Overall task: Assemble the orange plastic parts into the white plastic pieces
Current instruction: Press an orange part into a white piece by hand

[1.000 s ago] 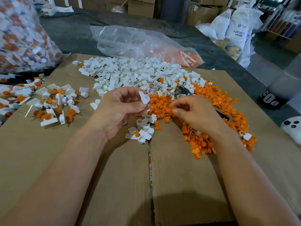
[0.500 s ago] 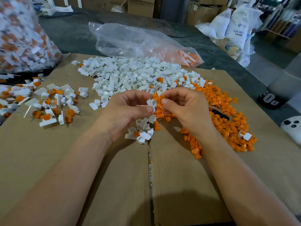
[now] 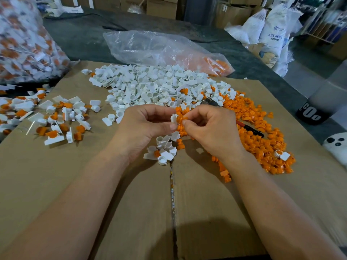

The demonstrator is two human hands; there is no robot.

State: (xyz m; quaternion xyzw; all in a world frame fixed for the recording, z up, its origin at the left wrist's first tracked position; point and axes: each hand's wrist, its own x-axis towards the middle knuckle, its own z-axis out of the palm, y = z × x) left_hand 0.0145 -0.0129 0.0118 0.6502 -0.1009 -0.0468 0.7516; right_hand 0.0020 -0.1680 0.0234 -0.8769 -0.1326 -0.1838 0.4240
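Centre of frame, above the cardboard sheet (image 3: 131,203): both hands are brought together, fingertips nearly touching.

- Left hand (image 3: 148,126): a white plastic piece (image 3: 173,118) is pinched between thumb and curled fingers, held just above the worktop.
- Right hand (image 3: 208,128): fingers are curled in a narrow pinch against the white piece. An orange part (image 3: 180,119) appears to be held there, though it is hard to separate from the orange heap behind it.
- Loose stock: a pile of white pieces (image 3: 150,87) is spread across the upper centre. A heap of orange parts (image 3: 253,124) runs from the centre down to the right. A small cluster of white pieces (image 3: 165,149) lies just below the hands.
- Assembled pieces (image 3: 56,117), white with orange fitted, are scattered at the left edge. A full bag of similar pieces (image 3: 22,44) is seen at upper left.
- A clear plastic bag (image 3: 159,47) with some orange parts inside lies beyond the white pile.

Step in hand, as judged: one orange part is being seated into the socket of one white piece. Whether it is fully home cannot be told, as the joint is hidden by the fingertips.

Next move, as judged: the part needs to be aligned squarely and pressed in firmly. The finished piece would then be dropped with the others at the left. Much loose stock is left on both piles, so the task is reckoned far from finished.
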